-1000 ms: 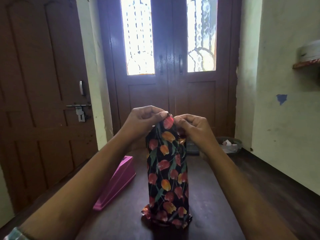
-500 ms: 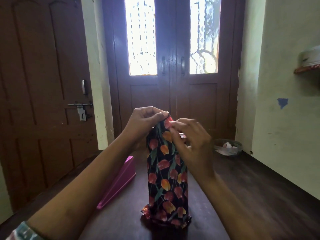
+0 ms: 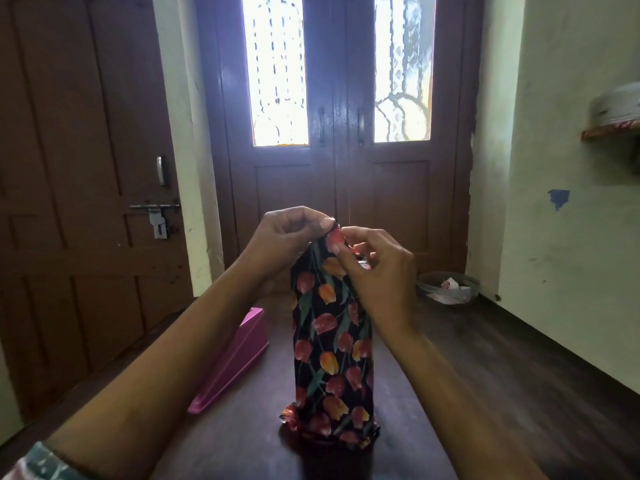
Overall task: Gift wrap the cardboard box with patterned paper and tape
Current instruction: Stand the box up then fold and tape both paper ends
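Box (image 3: 332, 344) standing tall in the middle of the frame on the tabletop (image 3: 235, 434), covered in flower paper (image 3: 320, 292). Top end pinched by left hand (image 3: 287, 237) and right hand (image 3: 377, 268), fingers curled on the paper. Folding step, probably; next, press flat and tape.

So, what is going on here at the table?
A person is gift wrapping. Tulip-patterned paper covers a tall package that stands upright on the dark table. The left hand and the right hand both pinch the loose paper at its top end. The bottom end is already crumpled in. A pink plastic object lies to the left, untouched.
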